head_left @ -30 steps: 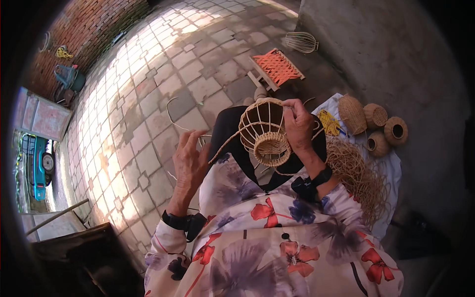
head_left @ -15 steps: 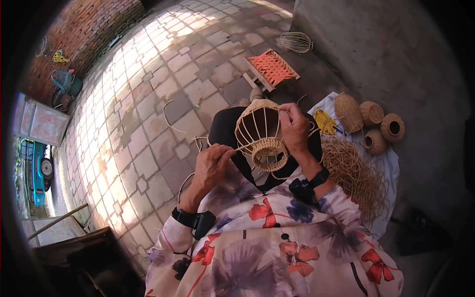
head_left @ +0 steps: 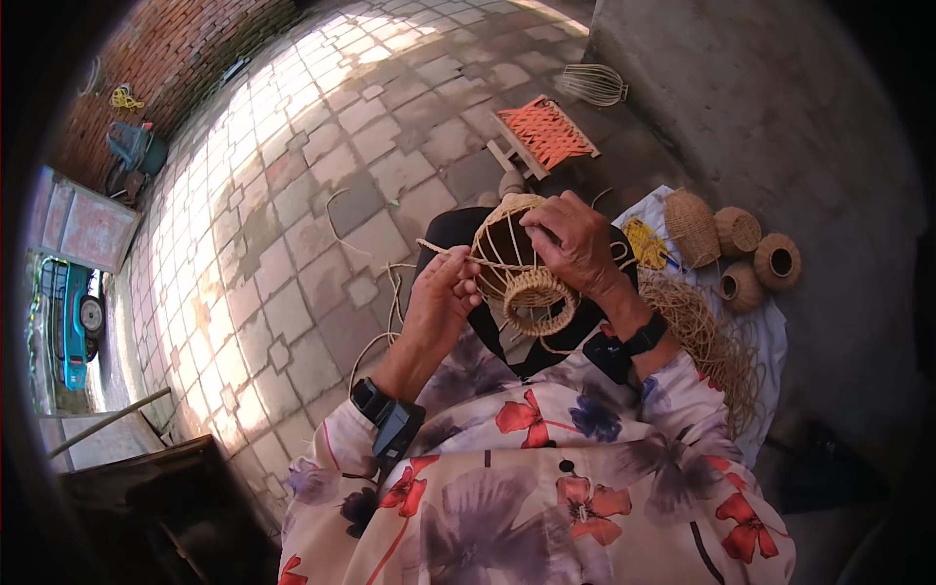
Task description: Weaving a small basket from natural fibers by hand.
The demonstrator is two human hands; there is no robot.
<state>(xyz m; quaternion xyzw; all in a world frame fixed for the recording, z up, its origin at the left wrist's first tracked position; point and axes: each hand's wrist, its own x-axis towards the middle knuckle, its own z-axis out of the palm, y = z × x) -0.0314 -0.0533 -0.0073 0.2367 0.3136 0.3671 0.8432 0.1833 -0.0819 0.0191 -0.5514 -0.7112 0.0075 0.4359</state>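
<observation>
A half-woven basket rests in my lap, its braided round opening tipped toward me and its bare pale ribs fanning out above. At its left side my left hand is closed, fingers pinching a strand of twisted cord that runs across the ribs. My right hand bends over the basket's upper right, fingers curled at the ribs; what its fingertips grip is hidden. Loose cord trails down beside my left forearm.
On a white cloth at right lie a heap of loose cord, a yellow bundle and several finished baskets. Ahead stand a stool with orange webbing and a wire-like frame by the wall. A dark panel is lower left.
My left hand has risen and turned, its fingers now higher beside the ribs with the cord. My right hand has shifted down and inward over the basket.
</observation>
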